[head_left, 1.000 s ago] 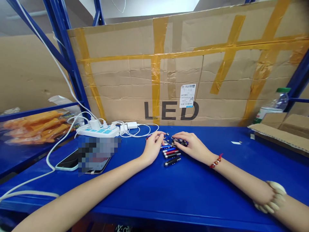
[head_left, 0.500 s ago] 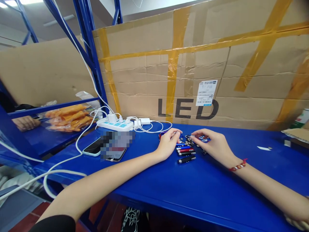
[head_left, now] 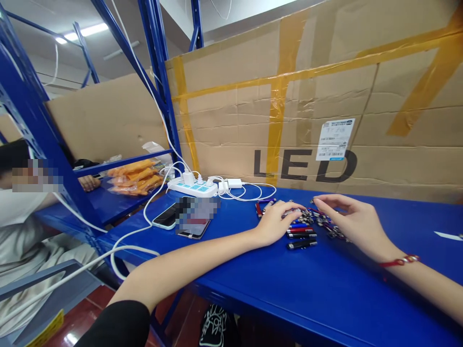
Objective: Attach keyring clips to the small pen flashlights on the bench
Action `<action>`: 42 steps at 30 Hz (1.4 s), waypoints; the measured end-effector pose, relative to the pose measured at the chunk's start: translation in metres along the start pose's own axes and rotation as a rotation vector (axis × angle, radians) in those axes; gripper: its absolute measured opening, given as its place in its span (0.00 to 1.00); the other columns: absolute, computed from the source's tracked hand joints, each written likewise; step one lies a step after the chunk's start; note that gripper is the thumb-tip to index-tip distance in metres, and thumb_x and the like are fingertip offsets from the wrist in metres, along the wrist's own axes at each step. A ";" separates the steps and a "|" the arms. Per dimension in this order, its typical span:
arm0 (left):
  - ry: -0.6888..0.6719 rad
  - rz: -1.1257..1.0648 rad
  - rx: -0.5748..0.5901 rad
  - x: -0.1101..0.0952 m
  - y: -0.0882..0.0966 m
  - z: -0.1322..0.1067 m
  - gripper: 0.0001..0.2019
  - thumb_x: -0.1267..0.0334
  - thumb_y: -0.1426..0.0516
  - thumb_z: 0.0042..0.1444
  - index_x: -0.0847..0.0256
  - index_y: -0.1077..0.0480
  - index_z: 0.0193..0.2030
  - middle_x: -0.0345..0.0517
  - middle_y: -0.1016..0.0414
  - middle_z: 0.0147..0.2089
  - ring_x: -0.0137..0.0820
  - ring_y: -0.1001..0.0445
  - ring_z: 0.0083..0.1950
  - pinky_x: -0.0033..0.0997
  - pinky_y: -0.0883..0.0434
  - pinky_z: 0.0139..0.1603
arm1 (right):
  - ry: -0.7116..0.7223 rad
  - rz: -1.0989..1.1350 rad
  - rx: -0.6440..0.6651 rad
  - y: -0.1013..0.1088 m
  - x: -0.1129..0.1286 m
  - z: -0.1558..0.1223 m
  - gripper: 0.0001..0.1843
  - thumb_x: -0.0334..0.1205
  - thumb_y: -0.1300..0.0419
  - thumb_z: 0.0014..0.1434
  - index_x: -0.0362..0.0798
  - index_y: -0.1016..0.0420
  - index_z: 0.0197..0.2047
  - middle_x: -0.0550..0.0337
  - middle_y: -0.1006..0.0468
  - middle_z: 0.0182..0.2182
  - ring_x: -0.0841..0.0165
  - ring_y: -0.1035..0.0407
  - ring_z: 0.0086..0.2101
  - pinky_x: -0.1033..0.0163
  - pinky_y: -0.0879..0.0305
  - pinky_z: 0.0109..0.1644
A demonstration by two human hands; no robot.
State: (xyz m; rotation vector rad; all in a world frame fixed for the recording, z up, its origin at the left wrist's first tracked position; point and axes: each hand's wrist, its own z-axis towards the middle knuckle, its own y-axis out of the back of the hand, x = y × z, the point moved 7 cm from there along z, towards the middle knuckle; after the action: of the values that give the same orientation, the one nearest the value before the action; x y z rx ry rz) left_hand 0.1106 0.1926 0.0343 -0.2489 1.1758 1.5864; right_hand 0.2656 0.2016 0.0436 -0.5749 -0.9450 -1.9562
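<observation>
Several slim pen-shaped metal tubes, perhaps small torches, lie on the blue table (head_left: 253, 270); one black tube (head_left: 302, 245) lies nearest, with a red tube (head_left: 301, 230) a little behind. My left hand (head_left: 277, 222) rests over them, thumb and forefinger closed together at the pile; what they pinch is too small to make out. Beside it is a heap of small metal clasps and cords (head_left: 327, 222). Over that heap, my right hand (head_left: 356, 221) pinches a tiny dark metallic bit between thumb and forefinger. Its other fingers are curled.
Two phones, one a pale-cased phone (head_left: 168, 217), lie left of the tubes. Behind them is a white power strip (head_left: 193, 187) with plugs and cables. A large cardboard sheet (head_left: 231, 125) stands along the back. Bagged orange items (head_left: 135, 178) and another person (head_left: 21, 217) are at left.
The view has swung left, so everything appears farther right, and a person shows at the left. Both hands have shifted right over the pile; my right hand has drawn slightly up at the fingertips.
</observation>
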 end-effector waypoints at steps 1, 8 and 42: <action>-0.007 0.015 -0.002 -0.001 0.000 0.000 0.12 0.64 0.51 0.59 0.61 0.30 0.45 0.45 0.27 0.46 0.32 0.32 0.47 0.34 0.37 0.51 | -0.006 0.014 0.010 -0.001 0.000 0.000 0.18 0.54 0.40 0.48 0.48 0.24 0.34 0.57 0.22 0.30 0.66 0.29 0.28 0.65 0.34 0.25; -0.117 0.133 0.007 -0.010 -0.004 0.000 0.10 0.65 0.49 0.58 0.65 0.29 0.41 0.46 0.26 0.39 0.31 0.31 0.41 0.28 0.36 0.46 | -0.015 0.040 0.121 -0.011 0.005 -0.003 0.20 0.57 0.40 0.45 0.49 0.23 0.31 0.58 0.23 0.28 0.68 0.31 0.25 0.66 0.34 0.25; -0.088 -0.003 -0.035 -0.004 -0.001 0.000 0.13 0.63 0.51 0.60 0.61 0.32 0.48 0.47 0.28 0.48 0.33 0.31 0.50 0.34 0.35 0.53 | -0.083 0.260 0.295 -0.022 0.011 -0.005 0.20 0.52 0.39 0.47 0.41 0.24 0.34 0.57 0.26 0.25 0.78 0.43 0.17 0.70 0.46 0.17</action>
State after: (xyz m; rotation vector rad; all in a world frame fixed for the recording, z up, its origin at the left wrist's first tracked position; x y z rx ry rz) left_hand 0.1127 0.1897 0.0363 -0.2015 1.0802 1.6007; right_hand 0.2407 0.1999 0.0390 -0.5790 -1.1261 -1.5388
